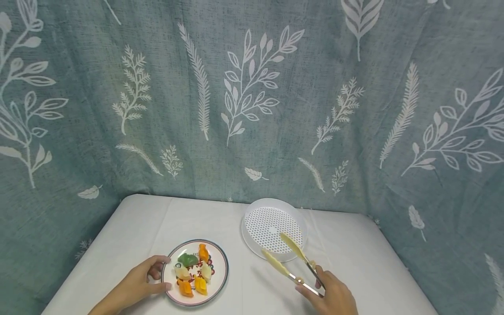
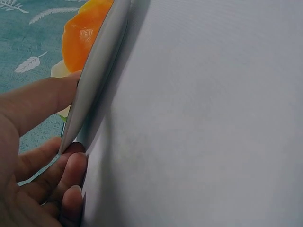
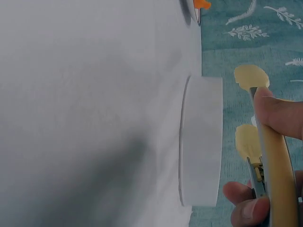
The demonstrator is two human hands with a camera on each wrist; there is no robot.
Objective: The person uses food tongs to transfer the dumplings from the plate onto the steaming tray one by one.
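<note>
Teal fabric (image 1: pixel 252 87) printed with white leaves is hanging behind and beside everything. Below it a white-covered counter (image 1: pixel 354 271) is carrying the rest. A round white perforated tray (image 1: pixel 274 229) is sitting toward the back of the counter, right of centre. Nearer the person and to the left, a patterned plate (image 1: pixel 220 280) with a dark rim is holding small food pieces, orange, pale yellow and green (image 1: pixel 188 259). The left hand (image 1: pixel 135 282) is gripping the plate's left edge, thumb on the rim and fingers (image 2: pixel 71 179) curling beneath it, as the left wrist view is showing. The right hand (image 1: pixel 334 297) is holding a pair of tongs (image 1: pixel 293 262) with metal arms and cream tips, its fingers (image 3: pixel 279 113) clamping round the handles. The tongs' tips are standing apart, one reaching over the tray's near rim, the other just outside it.
</note>
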